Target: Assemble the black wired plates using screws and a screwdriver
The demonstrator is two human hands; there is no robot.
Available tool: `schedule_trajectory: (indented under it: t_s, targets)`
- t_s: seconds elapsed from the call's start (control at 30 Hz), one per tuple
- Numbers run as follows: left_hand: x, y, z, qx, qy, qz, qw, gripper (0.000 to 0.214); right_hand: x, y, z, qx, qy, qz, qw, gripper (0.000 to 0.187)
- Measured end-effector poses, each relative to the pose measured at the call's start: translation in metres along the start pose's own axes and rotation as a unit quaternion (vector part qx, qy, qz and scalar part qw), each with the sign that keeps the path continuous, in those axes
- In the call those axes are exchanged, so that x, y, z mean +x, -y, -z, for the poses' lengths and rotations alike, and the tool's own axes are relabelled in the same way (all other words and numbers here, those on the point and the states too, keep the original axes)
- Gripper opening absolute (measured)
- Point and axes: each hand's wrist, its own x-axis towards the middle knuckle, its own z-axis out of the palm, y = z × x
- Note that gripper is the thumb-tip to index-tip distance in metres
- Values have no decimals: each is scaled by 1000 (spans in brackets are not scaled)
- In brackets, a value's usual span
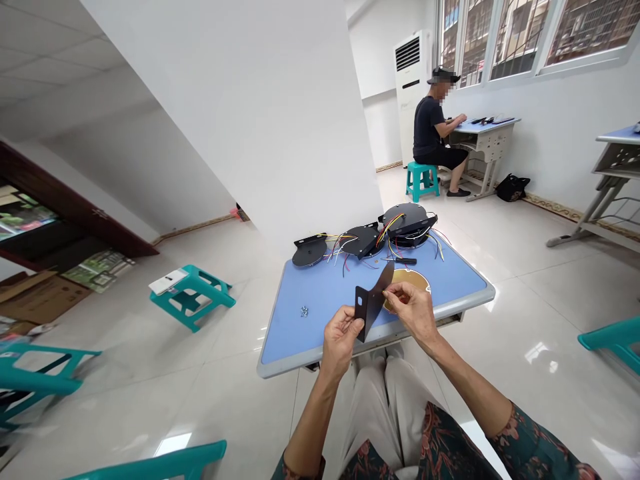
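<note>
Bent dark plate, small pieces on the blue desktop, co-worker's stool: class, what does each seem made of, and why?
Bent dark plate: probably matte-coated metal; thin, with a crisp fold.
Small pieces: likely shiny metal; silvery glints.
Stool: probably moulded plastic; uniform teal, slight sheen.

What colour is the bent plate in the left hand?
The plate is black, in the head view.

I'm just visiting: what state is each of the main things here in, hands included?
Left hand: gripping the bent plate.
Bent plate: held up, tilted.
Right hand: fingertips at the plate; whether they pinch something small is unclear.
Small metal parts: loose, in a cluster.
Gold disc: on the table, partly hidden.
Black discs: wires loose, rightmost ones stacked.
Stool left of the table: upright, bearing something white.
Black bag: on the floor.
</note>
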Motion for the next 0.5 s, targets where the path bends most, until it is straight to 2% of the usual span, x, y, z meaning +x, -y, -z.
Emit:
schedule_trajectory:
  t_s: [0.13, 0.27, 0.37, 0.5]
  targets:
    - [-1, -3, -2, 4, 10, 2, 1000, 38, -2, -3, -4, 22, -4, -11, 1000, 21]
    - [-2, -2, -5, -7, -10, 0, 1000, 36, -3, -2, -5, 31, -6, 13, 999, 24]
    - [-2, 1, -6, -14, -38, -10, 999, 32, -2, 4, 1, -19, 6, 45, 999, 20]
    - [-1, 0, -4, -21, -59, -25, 998, 31, 0, 9, 14, -119, 33, 63, 990, 25]
